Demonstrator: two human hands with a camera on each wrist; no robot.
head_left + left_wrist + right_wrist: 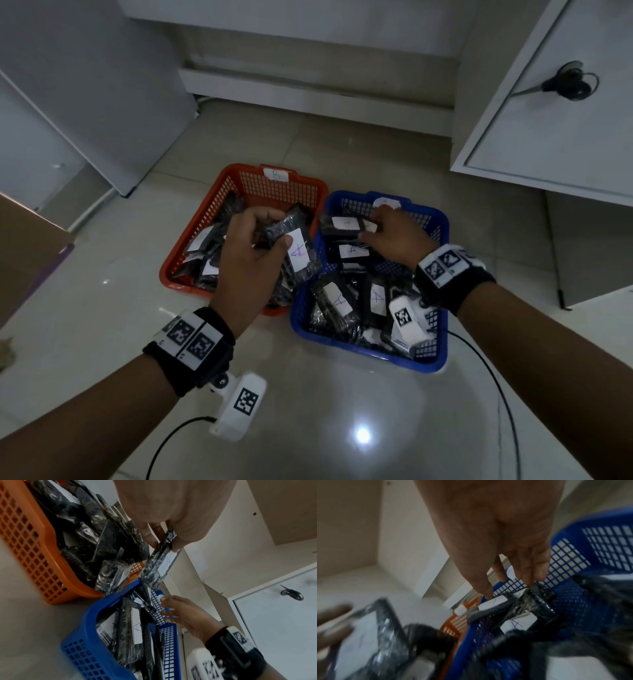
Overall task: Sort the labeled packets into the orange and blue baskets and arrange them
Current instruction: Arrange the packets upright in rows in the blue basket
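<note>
An orange basket (pixel 178 270) tagged B sits left of a blue basket (pixel 363 349) on the floor. Both hold several black wrapped packets with white labels. My left hand (pixel 274 233) holds a packet labelled A (pixel 298 253) above the seam between the baskets. The left wrist view shows thumb and fingers pinching that packet (pixel 161 563) by its upper end. My right hand (pixel 371 226) is at the far end of the blue basket. There its thumb and fingertips (pixel 530 574) pinch the end of another labelled packet (pixel 494 605), which lies near the far rim.
A white cabinet (pixel 548 120) with a castor wheel (pixel 568 84) overhangs at the right. White furniture panels (pixel 85 85) stand at the left and back. A cardboard box (pixel 27 246) is at the left edge. Glossy tiled floor (pixel 342 428) lies in front, crossed by black cables.
</note>
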